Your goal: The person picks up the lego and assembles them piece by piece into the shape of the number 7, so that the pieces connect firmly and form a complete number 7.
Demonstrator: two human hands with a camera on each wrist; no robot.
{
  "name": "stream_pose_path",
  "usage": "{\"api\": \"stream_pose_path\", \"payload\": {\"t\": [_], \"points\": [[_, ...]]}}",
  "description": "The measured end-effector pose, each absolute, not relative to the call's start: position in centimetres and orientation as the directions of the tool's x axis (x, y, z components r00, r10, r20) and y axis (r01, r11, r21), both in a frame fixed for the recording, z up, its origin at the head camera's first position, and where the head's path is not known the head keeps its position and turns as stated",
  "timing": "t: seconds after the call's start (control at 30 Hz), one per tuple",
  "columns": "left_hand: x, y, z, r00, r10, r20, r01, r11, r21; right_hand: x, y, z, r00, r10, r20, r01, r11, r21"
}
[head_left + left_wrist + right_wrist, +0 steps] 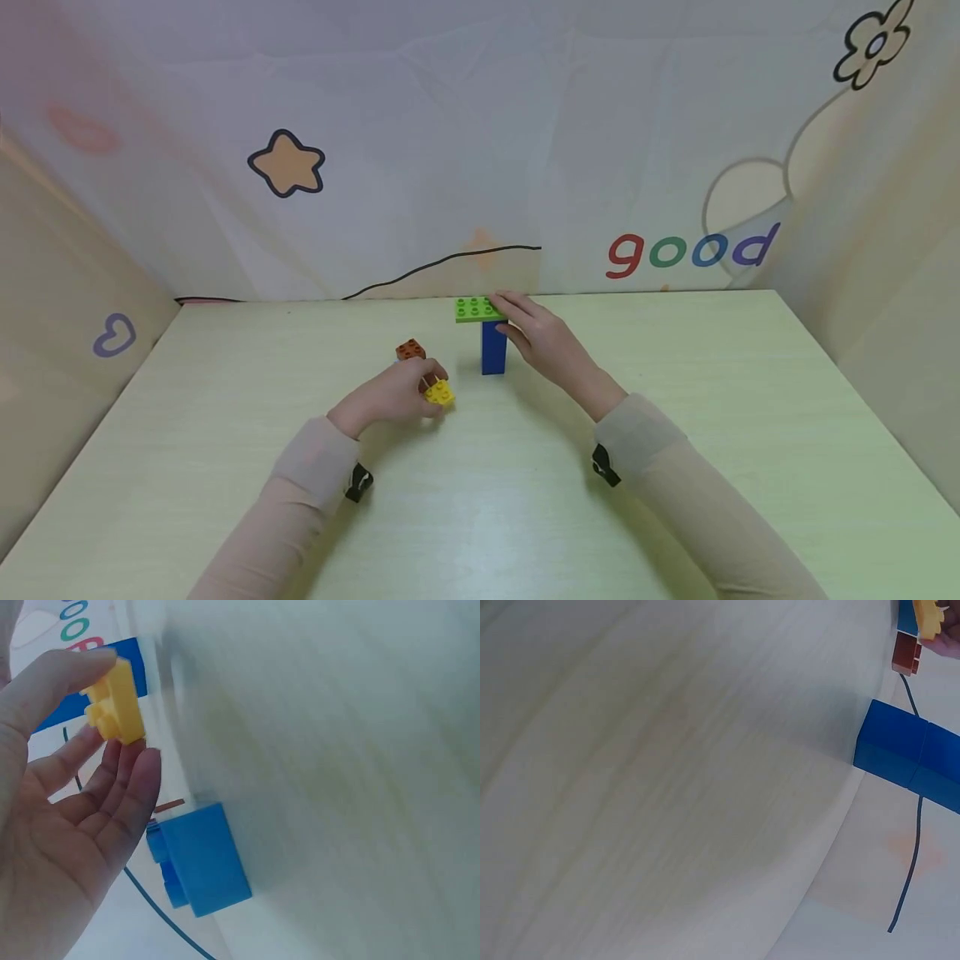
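Note:
My left hand (393,392) pinches a small yellow toy brick (440,393) between thumb and fingers, just above the table. In the left wrist view the yellow brick (126,705) is tipped on its side, studs facing the palm. Left of centre stands a blue tower (492,348) of stacked bricks, topped by a flat green studded brick (471,309) that juts out to the left. At the green brick's right end, my right hand (551,342) holds it, fingers on top and thumb in front, near the tower's upper part. The right wrist view does not show this hand.
Beyond the left hand sits an orange-brown brick (410,349). A lighter blue brick (206,859) stands close to it, mostly hidden by that hand in the head view. A printed cloth (450,167) hangs along the table's back edge.

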State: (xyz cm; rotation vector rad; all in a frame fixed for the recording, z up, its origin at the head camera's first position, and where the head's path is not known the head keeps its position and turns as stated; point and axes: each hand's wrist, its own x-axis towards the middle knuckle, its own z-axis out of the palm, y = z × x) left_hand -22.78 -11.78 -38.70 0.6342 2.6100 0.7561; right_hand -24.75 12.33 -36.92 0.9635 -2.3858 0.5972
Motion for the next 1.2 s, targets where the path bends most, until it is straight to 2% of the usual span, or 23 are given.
{"api": "stream_pose_path", "payload": {"t": [0.13, 0.27, 0.43, 0.57, 0.7, 0.93, 1.2], "points": [[-23.1, -12.1, -38.2, -0.854, 0.495, -0.157, 0.317, 0.736, 0.598, -24.8, 12.3, -36.7, -0.637, -0.494, 0.592, -0.726, 0.642, -0.246], [-23.3, -12.4, -37.6, -0.861, 0.499, -0.100, 0.336, 0.705, 0.625, -25.0, 12.2, -36.4, -0.695, -0.456, 0.556, -0.698, 0.614, -0.369], [-23.4, -12.3, -36.9, -0.885, 0.465, -0.020, 0.329, 0.656, 0.679, -25.2, 12.3, -35.4, -0.802, -0.414, 0.429, -0.597, 0.561, -0.573], [-23.4, -12.2, -36.6, -0.901, 0.433, 0.023, 0.319, 0.624, 0.714, -25.3, 12.4, -34.4, -0.854, -0.415, 0.314, -0.510, 0.550, -0.661], [-23.2, -12.0, -36.2, -0.908, 0.410, 0.088, 0.337, 0.589, 0.734, -25.4, 12.7, -33.7, -0.871, -0.432, 0.232, -0.460, 0.553, -0.695], [-23.4, -11.7, -35.6, -0.911, 0.347, 0.224, 0.386, 0.520, 0.762, -25.6, 12.8, -32.4, -0.865, -0.483, 0.132, -0.432, 0.587, -0.684], [-23.6, -11.6, -35.5, -0.920, 0.303, 0.246, 0.373, 0.497, 0.783, -25.6, 12.5, -31.8, -0.863, -0.493, 0.106, -0.439, 0.632, -0.639]]}}
